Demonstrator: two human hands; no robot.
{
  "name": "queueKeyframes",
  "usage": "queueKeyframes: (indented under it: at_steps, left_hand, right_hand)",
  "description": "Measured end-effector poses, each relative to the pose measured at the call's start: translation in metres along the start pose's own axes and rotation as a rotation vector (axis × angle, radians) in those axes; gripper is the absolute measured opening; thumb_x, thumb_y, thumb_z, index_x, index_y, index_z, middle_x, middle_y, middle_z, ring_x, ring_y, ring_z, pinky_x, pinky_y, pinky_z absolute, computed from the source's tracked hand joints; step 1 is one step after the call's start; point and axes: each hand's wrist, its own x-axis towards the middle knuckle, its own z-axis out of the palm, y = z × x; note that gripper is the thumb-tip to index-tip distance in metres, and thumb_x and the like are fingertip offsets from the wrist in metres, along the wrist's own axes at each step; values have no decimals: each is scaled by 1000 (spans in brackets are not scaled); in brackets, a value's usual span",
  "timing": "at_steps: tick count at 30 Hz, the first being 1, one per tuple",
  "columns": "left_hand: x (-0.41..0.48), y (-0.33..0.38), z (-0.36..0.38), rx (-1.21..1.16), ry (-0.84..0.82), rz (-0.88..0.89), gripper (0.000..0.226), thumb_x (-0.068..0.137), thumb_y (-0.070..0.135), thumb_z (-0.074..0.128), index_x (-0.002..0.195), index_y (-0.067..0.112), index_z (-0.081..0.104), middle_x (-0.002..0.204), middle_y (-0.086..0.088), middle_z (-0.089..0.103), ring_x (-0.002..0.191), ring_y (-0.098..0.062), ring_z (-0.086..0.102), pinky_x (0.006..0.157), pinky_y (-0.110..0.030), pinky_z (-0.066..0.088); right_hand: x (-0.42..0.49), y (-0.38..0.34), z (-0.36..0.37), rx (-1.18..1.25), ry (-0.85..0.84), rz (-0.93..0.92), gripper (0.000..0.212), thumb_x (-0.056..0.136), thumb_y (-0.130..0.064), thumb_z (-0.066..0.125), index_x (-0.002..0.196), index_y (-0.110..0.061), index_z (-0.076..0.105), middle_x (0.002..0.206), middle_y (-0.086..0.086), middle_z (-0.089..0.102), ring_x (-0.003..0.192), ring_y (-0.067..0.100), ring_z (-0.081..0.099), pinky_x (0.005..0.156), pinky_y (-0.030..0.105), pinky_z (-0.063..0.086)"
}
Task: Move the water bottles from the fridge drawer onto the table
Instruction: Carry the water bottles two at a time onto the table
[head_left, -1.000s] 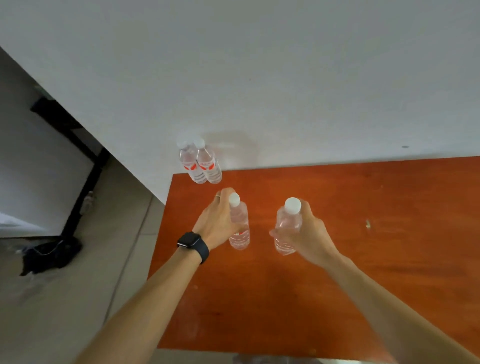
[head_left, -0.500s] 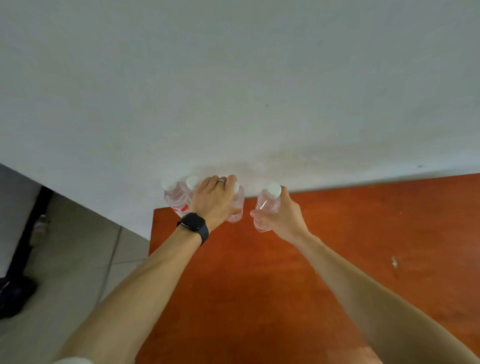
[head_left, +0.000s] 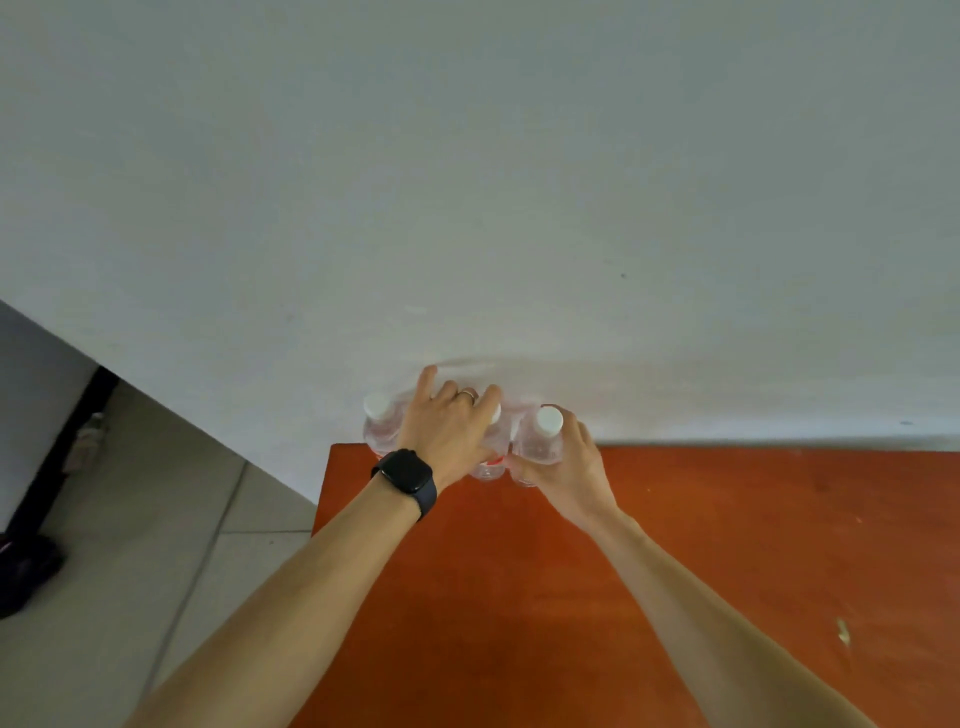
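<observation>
Clear water bottles with white caps stand in a row at the far left corner of the orange-brown table (head_left: 545, 597), against the white wall. My left hand (head_left: 449, 434), with a black watch on the wrist, wraps over one bottle (head_left: 491, 457); its cap is mostly hidden under my fingers. My right hand (head_left: 563, 467) grips the bottle (head_left: 540, 441) just to the right, upright on the table. One more bottle (head_left: 379, 428) stands at the far left of the row, free of my hands. Another bottle behind my left hand is hidden. The fridge drawer is out of view.
The white wall (head_left: 519, 208) rises directly behind the bottles. The table's left edge drops to a tiled floor (head_left: 130, 519). A black frame (head_left: 57, 457) and a dark object (head_left: 26, 571) sit at the far left on the floor.
Both hands have carried their bottles forward across the table to the wall, next to the bottles that stood there. The two held bottles now stand side by side in the row.
</observation>
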Motion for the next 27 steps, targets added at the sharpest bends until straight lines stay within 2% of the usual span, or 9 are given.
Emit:
queueKeyframes:
  at_steps: [3, 6, 8, 17, 20, 24, 27]
  left_hand:
    - [2, -3, 0, -66, -37, 5, 63, 88, 53, 65, 135, 20, 38, 114, 0, 69, 112, -25, 60, 111, -45, 29]
    - [4, -6, 5, -151, -31, -24, 65, 87, 51, 67, 137, 22, 38, 115, -2, 70, 112, -26, 60, 103, -39, 38]
    - [4, -7, 8, -170, -23, -30, 64, 87, 51, 67, 136, 22, 38, 116, -1, 70, 112, -26, 59, 98, -38, 39]
    - [6, -9, 11, -179, -16, -35, 60, 88, 57, 63, 130, 21, 40, 112, -1, 68, 109, -24, 58, 93, -37, 41]
    - [6, -9, 12, -185, 8, -44, 61, 88, 63, 60, 127, 20, 41, 107, -2, 69, 105, -25, 59, 91, -37, 41]
    - [6, -6, 10, -202, 18, -44, 54, 91, 58, 57, 126, 20, 43, 109, -1, 69, 104, -25, 60, 92, -37, 40]
    - [5, -6, 11, -197, 22, -47, 54, 90, 57, 60, 126, 21, 42, 111, -1, 69, 105, -24, 60, 92, -38, 41]
  right_hand:
    - [4, 5, -7, -72, -79, -33, 77, 75, -36, 86, 135, -30, 39, 123, -6, 62, 104, 13, 64, 74, 17, 48]
    - [12, 3, -10, -103, -102, -19, 75, 78, -36, 83, 137, -28, 37, 120, -4, 65, 101, 18, 65, 77, 30, 56]
    - [14, 2, -8, -95, -76, -22, 74, 79, -37, 82, 137, -28, 37, 119, -3, 64, 100, 20, 65, 76, 33, 57]
    - [17, 2, -7, -54, -94, -74, 79, 76, -39, 86, 140, -32, 39, 121, -10, 64, 105, 12, 63, 82, 24, 52]
    - [19, 1, -8, -46, -112, -77, 79, 75, -38, 86, 139, -34, 39, 122, -10, 64, 105, 14, 63, 82, 25, 53]
    - [16, 1, -10, -37, -116, -74, 83, 74, -37, 87, 138, -40, 34, 120, -10, 64, 103, 12, 64, 80, 22, 54]
    - [11, 2, -11, -41, -121, -85, 89, 72, -36, 88, 139, -42, 30, 123, -9, 62, 105, 13, 63, 83, 27, 56]
